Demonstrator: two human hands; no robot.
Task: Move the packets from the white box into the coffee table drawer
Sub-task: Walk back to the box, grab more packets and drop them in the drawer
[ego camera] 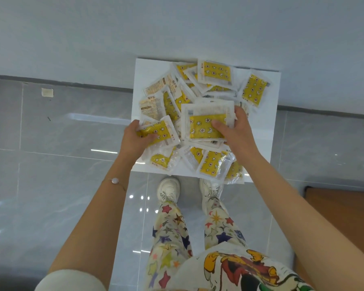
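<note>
Lengthwise left-right: left hand's [132,138] packet [157,132], right hand's [236,131] stack [202,124].

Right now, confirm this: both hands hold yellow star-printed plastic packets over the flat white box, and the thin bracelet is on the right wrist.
Wrong wrist: the head view shows the thin bracelet on the left wrist, behind the left hand. The rest stands.

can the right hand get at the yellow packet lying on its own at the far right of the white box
Likely yes for reach: the lone packet lies uncovered just beyond the right hand, nothing between. But that hand grips a stack of packets, so its fingers are full.
</note>
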